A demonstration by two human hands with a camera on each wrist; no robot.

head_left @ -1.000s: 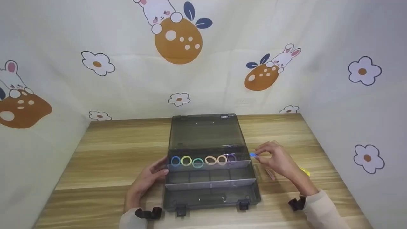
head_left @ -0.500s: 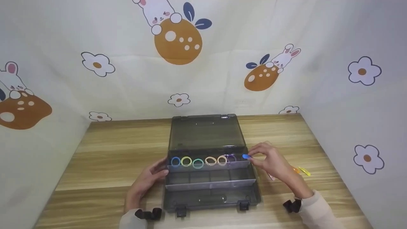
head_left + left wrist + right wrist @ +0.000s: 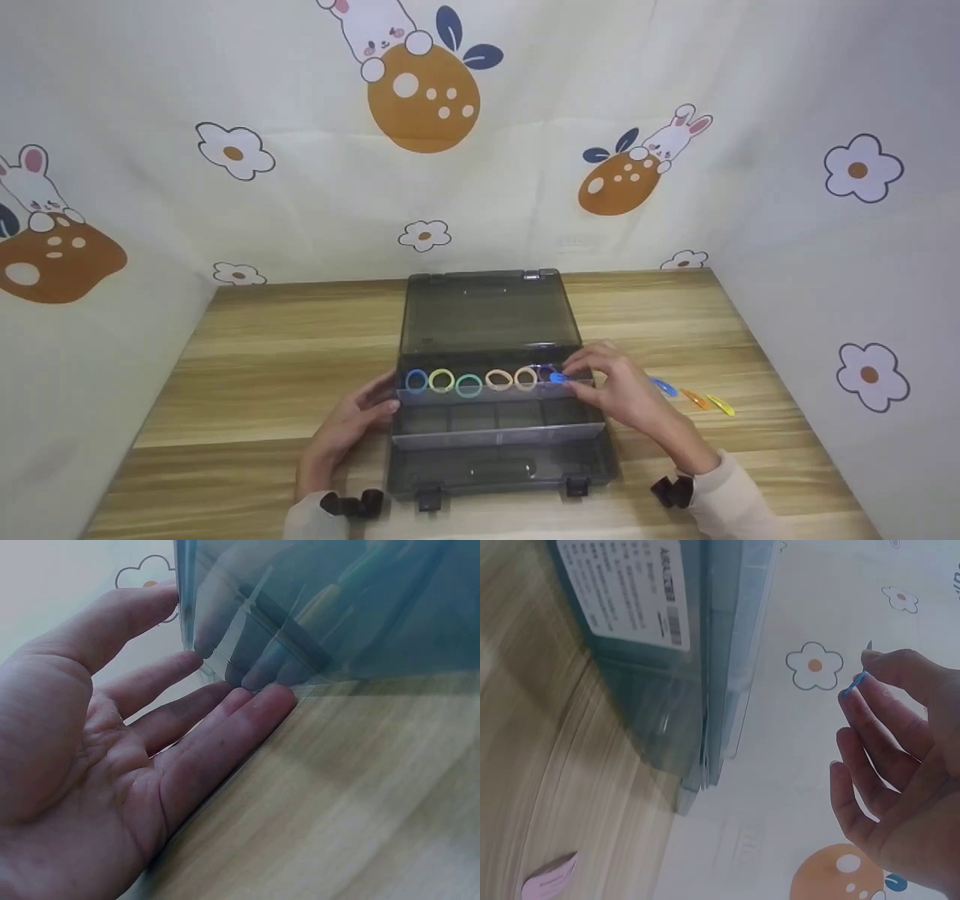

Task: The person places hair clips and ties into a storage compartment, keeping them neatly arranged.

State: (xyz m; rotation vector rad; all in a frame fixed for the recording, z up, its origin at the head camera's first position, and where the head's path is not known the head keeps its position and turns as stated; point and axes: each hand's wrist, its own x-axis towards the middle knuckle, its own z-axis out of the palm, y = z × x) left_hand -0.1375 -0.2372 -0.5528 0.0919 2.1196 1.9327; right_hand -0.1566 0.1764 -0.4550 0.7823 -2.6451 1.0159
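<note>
A dark see-through plastic box [image 3: 495, 469] lies with its lid [image 3: 491, 311] tipped back. Several coloured hair ties [image 3: 469, 385] stand in a row in its back compartment. My right hand [image 3: 626, 394] pinches a small blue hair clip [image 3: 558, 378] between thumb and fingertips, over the right end of that compartment, by the purple hair tie. In the right wrist view the blue clip [image 3: 853, 684] shows edge-on, above the box's side. My left hand [image 3: 349, 424] has its fingers extended against the box's left side; in the left wrist view the fingertips [image 3: 281, 697] touch the clear wall.
On the table right of the box lie a blue clip [image 3: 663, 387], an orange clip [image 3: 695, 399] and a yellow clip [image 3: 721, 405]. A pink clip [image 3: 549, 879] lies near the box in the right wrist view. Patterned cloth [image 3: 315, 187] surrounds the table.
My right hand has moved left with the blue clip, from beside the box to over its back compartment. More clips on the table have come into sight. The left hand stays put.
</note>
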